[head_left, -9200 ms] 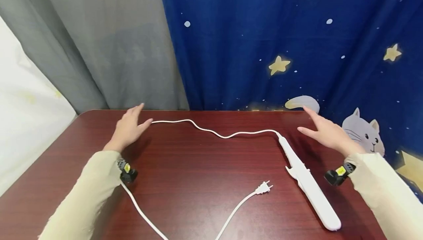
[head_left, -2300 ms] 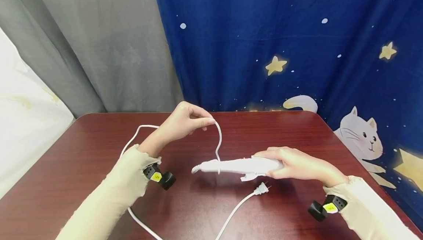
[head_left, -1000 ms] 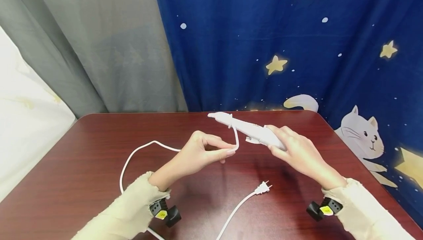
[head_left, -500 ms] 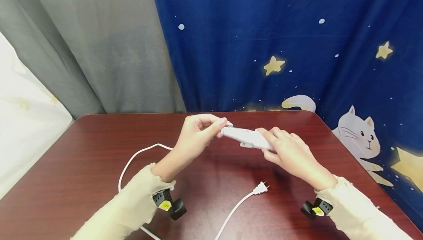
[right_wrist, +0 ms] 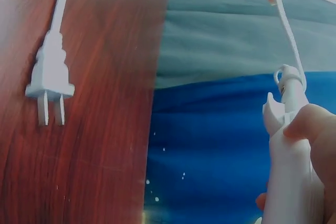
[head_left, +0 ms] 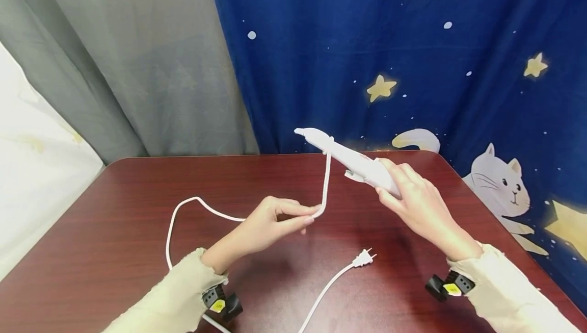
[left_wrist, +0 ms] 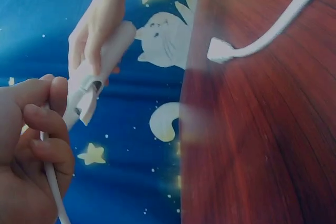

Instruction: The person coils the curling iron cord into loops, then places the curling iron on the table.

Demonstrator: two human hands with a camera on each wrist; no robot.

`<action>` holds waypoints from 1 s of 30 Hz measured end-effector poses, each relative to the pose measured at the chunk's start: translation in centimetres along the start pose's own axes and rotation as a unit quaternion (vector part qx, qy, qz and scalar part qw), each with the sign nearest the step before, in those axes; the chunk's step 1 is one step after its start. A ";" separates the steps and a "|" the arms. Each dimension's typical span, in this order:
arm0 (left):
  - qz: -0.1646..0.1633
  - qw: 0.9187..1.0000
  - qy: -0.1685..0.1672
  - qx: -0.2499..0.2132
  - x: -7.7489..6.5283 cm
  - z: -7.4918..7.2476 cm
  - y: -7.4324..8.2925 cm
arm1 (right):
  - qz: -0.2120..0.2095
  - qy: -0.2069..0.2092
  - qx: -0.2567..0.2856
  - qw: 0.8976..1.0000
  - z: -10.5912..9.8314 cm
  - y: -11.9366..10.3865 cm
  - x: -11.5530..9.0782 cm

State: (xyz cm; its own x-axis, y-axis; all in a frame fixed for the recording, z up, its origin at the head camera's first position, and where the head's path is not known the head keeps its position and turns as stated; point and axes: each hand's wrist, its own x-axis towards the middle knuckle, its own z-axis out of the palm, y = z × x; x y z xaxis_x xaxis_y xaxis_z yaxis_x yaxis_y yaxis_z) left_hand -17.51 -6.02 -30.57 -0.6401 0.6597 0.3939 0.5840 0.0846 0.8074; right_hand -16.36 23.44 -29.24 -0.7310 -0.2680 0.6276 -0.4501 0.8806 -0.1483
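Observation:
My right hand (head_left: pixel 419 205) grips the wide part of a white curling iron (head_left: pixel 350 157), its thumb lying along the body in the right wrist view. The iron is raised above the table, its thin cord end pointing up and to the left. Near that end the white cord (head_left: pixel 326 180) loops round the handle (right_wrist: pixel 293 85) and runs down to my left hand (head_left: pixel 270 226), which pinches it between thumb and fingers. In the left wrist view, the cord (left_wrist: pixel 51 177) passes on through the curled fingers. A small clamp lever (head_left: pixel 354 176) sticks out from the iron's underside.
The two-pin plug (head_left: pixel 364 258) lies on the reddish-brown table (head_left: pixel 137 205), its cord running off the near edge. More cord (head_left: pixel 171 226) curves across the left side. A blue star-patterned curtain (head_left: pixel 302 68) and a grey curtain (head_left: pixel 137 68) hang behind the table.
The curling iron has been lifted off the table and cord looped round its handle. In the last half second my left hand moved down from the handle, cord pinched, while the iron's thin end rose.

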 end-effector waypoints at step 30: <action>-0.215 0.976 0.013 -0.029 0.9 -7.1 -9.0 | 0.001 -0.022 0.081 0.996 -4.3 -1.3 -0.1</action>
State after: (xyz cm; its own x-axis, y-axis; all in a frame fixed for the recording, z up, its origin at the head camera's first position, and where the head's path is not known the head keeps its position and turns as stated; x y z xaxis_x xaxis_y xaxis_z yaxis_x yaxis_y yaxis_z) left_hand -26.86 -11.47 -34.37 -0.8323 0.5538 0.0226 0.2292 0.3066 0.9238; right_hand -13.53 24.03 -25.77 -0.7522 -0.2864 0.5934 -0.5230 0.8073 -0.2734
